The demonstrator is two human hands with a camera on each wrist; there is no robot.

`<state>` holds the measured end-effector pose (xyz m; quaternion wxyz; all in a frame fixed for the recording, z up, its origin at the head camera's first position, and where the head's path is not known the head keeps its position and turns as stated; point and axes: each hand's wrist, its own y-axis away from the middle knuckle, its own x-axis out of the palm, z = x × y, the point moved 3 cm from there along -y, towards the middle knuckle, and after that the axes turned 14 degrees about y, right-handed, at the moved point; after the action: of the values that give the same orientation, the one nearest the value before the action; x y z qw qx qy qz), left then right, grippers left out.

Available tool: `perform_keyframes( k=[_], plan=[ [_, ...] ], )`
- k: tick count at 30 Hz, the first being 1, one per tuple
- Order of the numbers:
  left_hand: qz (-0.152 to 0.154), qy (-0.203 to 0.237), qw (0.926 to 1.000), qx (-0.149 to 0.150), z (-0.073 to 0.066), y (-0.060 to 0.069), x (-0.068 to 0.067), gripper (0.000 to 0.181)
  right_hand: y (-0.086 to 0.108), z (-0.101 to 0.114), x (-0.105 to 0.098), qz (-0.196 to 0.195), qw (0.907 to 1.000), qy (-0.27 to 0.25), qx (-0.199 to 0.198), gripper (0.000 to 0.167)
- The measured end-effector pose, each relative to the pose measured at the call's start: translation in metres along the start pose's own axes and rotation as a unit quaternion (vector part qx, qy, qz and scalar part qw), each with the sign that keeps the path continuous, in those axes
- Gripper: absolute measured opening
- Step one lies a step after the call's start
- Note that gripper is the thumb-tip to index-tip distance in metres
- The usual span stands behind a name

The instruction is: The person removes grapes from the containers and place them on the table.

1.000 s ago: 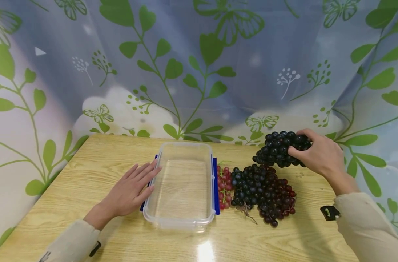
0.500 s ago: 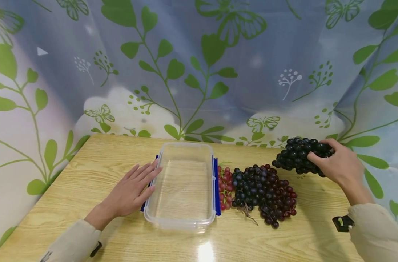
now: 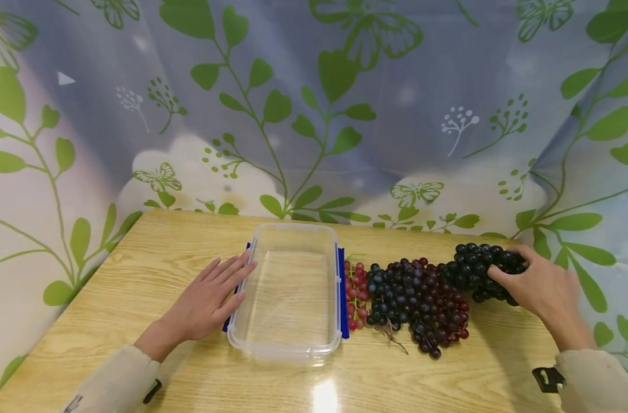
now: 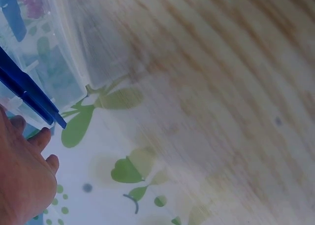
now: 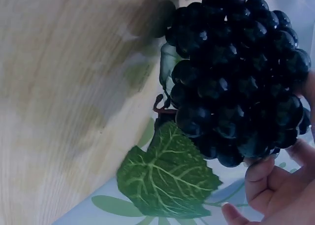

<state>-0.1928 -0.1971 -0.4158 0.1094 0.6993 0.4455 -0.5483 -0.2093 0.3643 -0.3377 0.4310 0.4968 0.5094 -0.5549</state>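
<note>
My right hand (image 3: 546,284) grips a bunch of black grapes (image 3: 481,269) at its right end, low over the right side of the table. In the right wrist view a green leaf (image 5: 170,171) and a bit of stem show on this bunch. Against the left rim of a clear plastic box (image 3: 288,350) my left hand (image 3: 200,301) rests with straight fingers. The box has blue side latches (image 3: 343,292) and nothing inside it. Between the box and the held bunch lie red grapes (image 3: 357,295), black grapes (image 3: 396,289) and dark red grapes (image 3: 450,315), packed close together.
The wooden table (image 3: 190,373) ends at the back against a hanging cloth (image 3: 314,143) with printed leaves and butterflies. A dry brown stem (image 3: 393,338) sticks out from the grapes toward the front.
My right hand has carried the black bunch to the right and down, closer to the table beside the dark red grapes. The left hand stays on the box rim.
</note>
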Motion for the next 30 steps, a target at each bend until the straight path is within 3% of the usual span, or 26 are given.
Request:
perform_keyframes(
  k=[4,8,15,22,30],
  plan=[
    [0.000,0.000,1.0000,-0.003,0.000,-0.001,0.000,0.055,0.004,-0.003,0.003,0.028,0.9995,0.016,-0.008,0.079],
    [0.000,0.002,1.0000,-0.005,0.001,-0.001,0.001,0.056,0.011,-0.004,0.007,0.087,0.9959,0.024,-0.011,0.089],
    [0.003,0.011,0.9999,-0.008,0.001,0.000,0.002,0.056,0.019,-0.010,0.012,0.207,0.9782,0.014,-0.011,0.103],
    [0.002,0.014,0.9999,-0.006,0.001,0.000,0.001,0.055,0.024,-0.008,0.014,0.216,0.9757,0.021,-0.031,0.103],
    [0.008,0.012,0.9998,-0.010,-0.001,0.000,0.000,0.056,0.034,0.003,0.017,0.251,0.9671,0.020,-0.032,0.110]
  ],
)
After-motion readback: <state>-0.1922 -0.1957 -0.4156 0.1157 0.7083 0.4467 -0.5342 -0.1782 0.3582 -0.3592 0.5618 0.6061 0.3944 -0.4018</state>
